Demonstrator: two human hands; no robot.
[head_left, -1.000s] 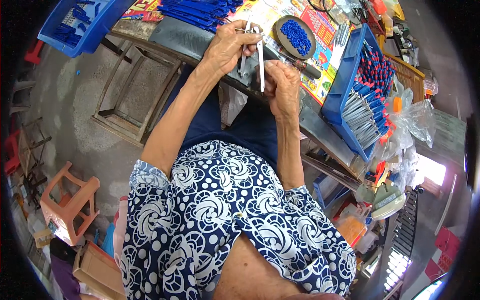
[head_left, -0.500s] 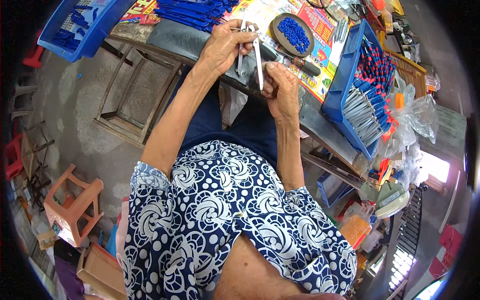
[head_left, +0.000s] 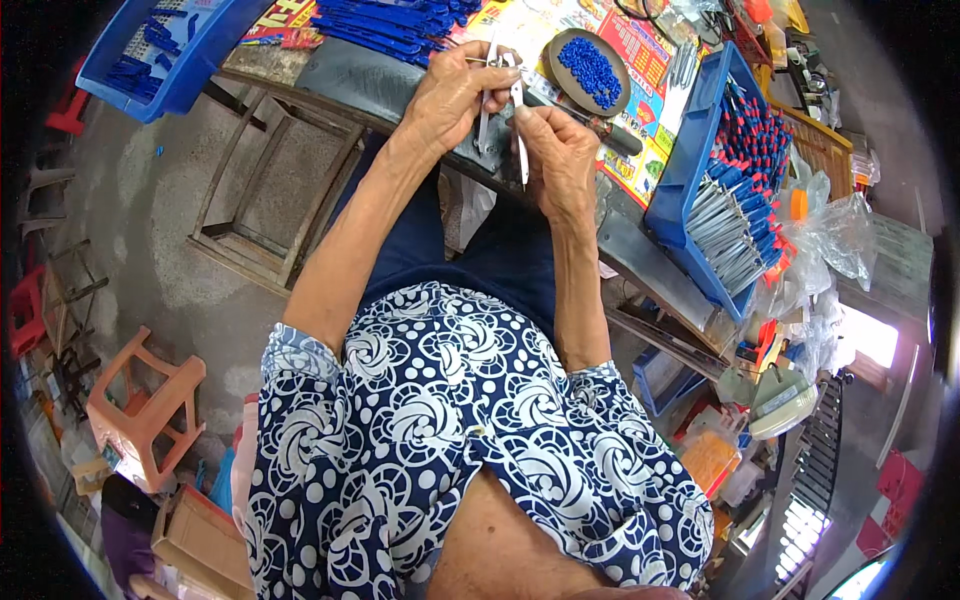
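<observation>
My left hand (head_left: pixel 447 98) pinches the top of a slim, whitish two-legged piece (head_left: pixel 522 165) that resembles a drawing compass, its legs spread downward. A thin pin or wire sticks out by the left fingers. My right hand (head_left: pixel 562 160) is closed on the right leg, thumb and finger at its upper part. Just beyond the hands, a shallow brown bowl (head_left: pixel 562 88) holds small blue plastic pieces (head_left: pixel 590 72). Beside the right hand lies a tool with a dark handle (head_left: pixel 624 140). A pile of long blue plastic parts (head_left: pixel 385 22) lies beyond the left hand.
A blue tray (head_left: pixel 692 150) of metal rods with blue and red ends (head_left: pixel 728 225) stands on the right. At far left is a blue basket (head_left: pixel 125 105). Below the bench edge stand a wooden stool frame (head_left: pixel 240 262) and an orange plastic stool (head_left: pixel 150 425).
My right hand has moved up the right leg from near its lower end, so the lower end now shows below the fingers. My left hand keeps its pinch at the top.
</observation>
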